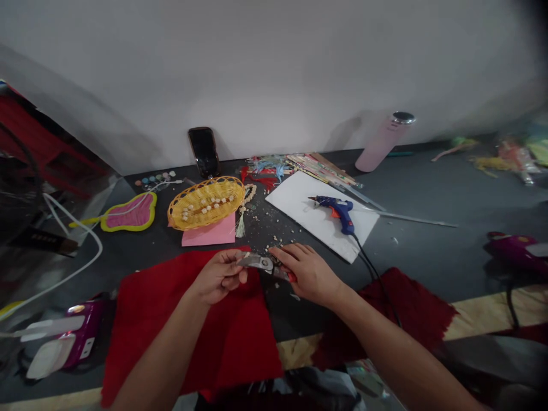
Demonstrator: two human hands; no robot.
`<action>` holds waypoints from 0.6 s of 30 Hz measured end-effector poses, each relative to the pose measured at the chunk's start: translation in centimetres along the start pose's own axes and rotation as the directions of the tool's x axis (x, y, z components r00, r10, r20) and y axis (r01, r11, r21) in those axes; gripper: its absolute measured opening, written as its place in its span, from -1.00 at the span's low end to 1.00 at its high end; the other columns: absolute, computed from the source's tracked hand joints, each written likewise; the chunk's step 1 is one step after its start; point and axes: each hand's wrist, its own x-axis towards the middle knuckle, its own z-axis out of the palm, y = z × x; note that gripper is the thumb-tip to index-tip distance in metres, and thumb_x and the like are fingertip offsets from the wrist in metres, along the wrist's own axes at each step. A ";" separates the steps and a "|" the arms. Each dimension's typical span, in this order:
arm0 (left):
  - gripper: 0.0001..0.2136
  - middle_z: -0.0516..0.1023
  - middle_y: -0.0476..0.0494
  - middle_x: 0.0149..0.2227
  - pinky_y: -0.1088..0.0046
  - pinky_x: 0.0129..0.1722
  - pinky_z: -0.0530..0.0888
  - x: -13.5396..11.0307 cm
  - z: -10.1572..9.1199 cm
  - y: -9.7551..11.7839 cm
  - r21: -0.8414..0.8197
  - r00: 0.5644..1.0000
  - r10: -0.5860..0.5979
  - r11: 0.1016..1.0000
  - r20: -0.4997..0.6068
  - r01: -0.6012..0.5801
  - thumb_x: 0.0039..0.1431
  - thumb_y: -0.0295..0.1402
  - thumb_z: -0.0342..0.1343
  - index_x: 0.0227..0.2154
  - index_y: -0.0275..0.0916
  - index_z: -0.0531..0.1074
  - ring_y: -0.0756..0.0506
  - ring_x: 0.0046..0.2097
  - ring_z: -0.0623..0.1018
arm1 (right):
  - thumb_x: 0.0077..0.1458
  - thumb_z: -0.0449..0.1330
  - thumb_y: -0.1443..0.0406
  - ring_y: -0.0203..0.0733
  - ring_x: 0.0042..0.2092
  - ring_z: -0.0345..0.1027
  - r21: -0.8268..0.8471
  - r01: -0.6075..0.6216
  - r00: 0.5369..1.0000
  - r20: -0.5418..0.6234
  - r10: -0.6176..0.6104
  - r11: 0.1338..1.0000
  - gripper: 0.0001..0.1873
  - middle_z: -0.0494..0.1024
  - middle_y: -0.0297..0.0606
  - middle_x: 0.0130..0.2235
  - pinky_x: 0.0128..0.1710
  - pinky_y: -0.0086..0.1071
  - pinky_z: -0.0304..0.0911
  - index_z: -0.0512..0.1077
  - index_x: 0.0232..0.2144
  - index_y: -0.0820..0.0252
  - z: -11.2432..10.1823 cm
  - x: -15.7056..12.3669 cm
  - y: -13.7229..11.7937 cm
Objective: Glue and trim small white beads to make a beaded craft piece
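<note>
My right hand [307,273] grips the red handles of a small pair of metal cutters [262,263] whose jaws point left. My left hand [218,275] is pinched closed right at the jaws, holding something too small to make out. Both hands hover over the far edge of a red cloth [188,337] spread on the dark table. Small beige beads [274,234] lie scattered just beyond the hands.
A yellow woven basket [206,202] with beads sits on pink paper [210,234]. A blue glue gun [338,210] rests on a white sheet [299,201], its cord running toward me. A phone [204,150] leans on the wall; a pink bottle [383,142] stands right.
</note>
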 end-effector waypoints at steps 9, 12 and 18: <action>-0.82 0.49 -0.09 -0.53 0.65 -0.68 0.08 0.5 1.0 -0.7 0.190 0.953 0.242 0.960 -0.183 -0.208 -0.02 -0.35 0.20 -0.35 -0.33 0.43 0.18 -0.67 0.19 | 0.04 0.03 0.38 -0.10 -0.09 0.26 -0.053 -0.116 0.993 -0.037 0.114 0.992 -0.48 0.41 -0.12 -0.08 -0.12 -0.25 0.17 0.20 0.09 0.14 0.3 0.1 -0.8; -0.80 0.47 -0.03 -0.48 0.63 -0.58 0.23 0.7 1.7 -0.8 0.304 0.886 0.385 0.903 -0.257 -0.304 -0.04 -0.35 0.21 -0.33 -0.28 0.42 0.13 -0.57 0.32 | 0.03 0.04 0.38 -0.08 -0.08 0.25 -0.082 -0.157 0.986 -0.062 0.152 0.984 -0.47 0.40 -0.13 -0.06 -0.12 -0.25 0.16 0.19 0.10 0.14 0.4 0.2 -0.7; -0.83 0.38 0.05 -0.53 0.62 -0.59 0.22 0.8 1.6 -1.3 0.467 0.822 0.478 0.830 -0.310 -0.306 -0.06 -0.32 0.21 -0.40 -0.27 0.42 0.12 -0.57 0.31 | 0.00 0.03 0.42 -0.06 -0.05 0.21 -0.089 -0.143 0.989 -0.057 0.138 0.986 -0.42 0.37 -0.11 -0.02 -0.12 -0.24 0.12 0.16 0.12 0.16 0.4 0.3 -0.7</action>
